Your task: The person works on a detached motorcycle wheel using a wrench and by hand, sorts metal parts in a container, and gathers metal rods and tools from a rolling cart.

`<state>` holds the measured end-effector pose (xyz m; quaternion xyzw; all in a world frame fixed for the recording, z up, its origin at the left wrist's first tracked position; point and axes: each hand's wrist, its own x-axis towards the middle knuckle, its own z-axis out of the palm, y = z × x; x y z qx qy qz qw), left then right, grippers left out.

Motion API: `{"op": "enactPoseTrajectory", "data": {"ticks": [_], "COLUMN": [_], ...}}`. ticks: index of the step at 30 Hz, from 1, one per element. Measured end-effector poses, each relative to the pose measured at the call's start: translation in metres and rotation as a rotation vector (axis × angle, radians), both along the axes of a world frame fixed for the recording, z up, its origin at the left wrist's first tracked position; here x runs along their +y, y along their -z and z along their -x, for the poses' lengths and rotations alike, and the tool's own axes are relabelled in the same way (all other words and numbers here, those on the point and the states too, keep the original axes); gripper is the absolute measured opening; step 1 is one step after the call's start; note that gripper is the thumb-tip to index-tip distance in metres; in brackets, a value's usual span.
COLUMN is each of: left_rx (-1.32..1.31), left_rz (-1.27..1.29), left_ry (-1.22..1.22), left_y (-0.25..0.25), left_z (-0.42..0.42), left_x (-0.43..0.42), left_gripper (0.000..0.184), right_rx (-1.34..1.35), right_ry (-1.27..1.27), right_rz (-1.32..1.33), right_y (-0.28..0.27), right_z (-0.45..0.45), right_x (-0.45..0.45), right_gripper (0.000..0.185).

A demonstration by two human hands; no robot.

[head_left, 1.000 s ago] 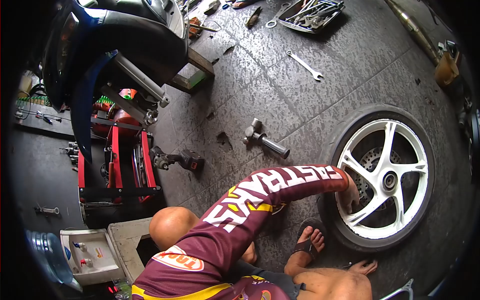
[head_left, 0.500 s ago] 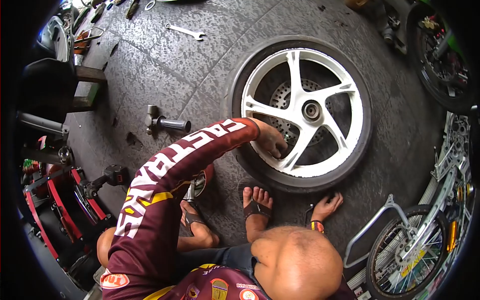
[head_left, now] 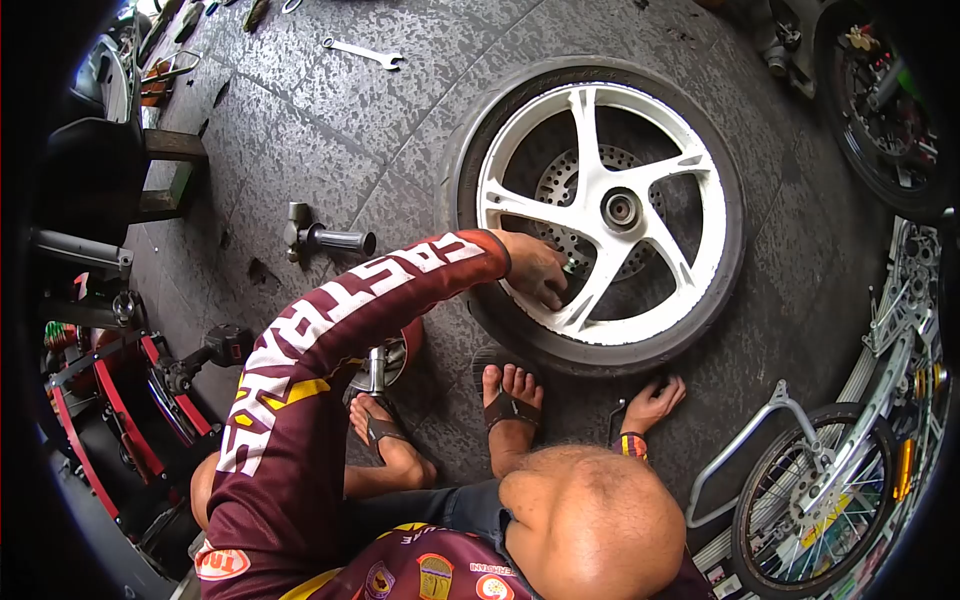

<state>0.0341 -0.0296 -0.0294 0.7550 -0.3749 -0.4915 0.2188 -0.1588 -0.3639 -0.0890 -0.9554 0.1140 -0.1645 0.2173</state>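
The left hand's fingers (head_left: 551,294) dip between two spokes, bent down against the inner rim of the white wheel (head_left: 598,205); whether they grip anything is hidden. The right hand (head_left: 655,402) has its fingers loosely curled near the tyre (head_left: 560,352), palm hidden, so I cannot tell if it holds something. A small metal lever (head_left: 617,415) is just beside its wrist.

The wheel lies flat on the floor (head_left: 780,310) before the feet, a drilled disc (head_left: 560,180) beneath its spokes. One spoke and the rim hem in the left hand (head_left: 535,268). Left of the wheel lies a hammer (head_left: 340,240); beyond it, a wrench (head_left: 360,52).

The left arm stretches forward and inward, palm down; the right reaches past a bent knee (head_left: 595,510), which hides the forearm.
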Motion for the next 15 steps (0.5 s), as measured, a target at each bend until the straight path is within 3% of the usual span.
{"op": "enactPoseTrajectory", "data": {"ticks": [2,8,15], "left_rx": [-0.059,0.097,-0.009], "left_rz": [0.043,0.017,-0.035], "left_ry": [-0.019,0.005,0.039], "left_y": [0.001,0.000,0.000], "left_z": [0.002,-0.003,0.001], "left_x": [0.004,-0.001,-0.004], "left_gripper": [0.035,0.037,0.042], "right_rx": [-0.009,-0.009,-0.012], "right_ry": [0.003,0.001,0.003], "right_rz": [0.000,0.004,0.003], "right_y": [0.001,0.002,0.004], "right_z": [0.000,0.000,0.002], "right_x": [-0.001,-0.002,-0.003], "right_gripper": [0.020,0.019,0.019]}}
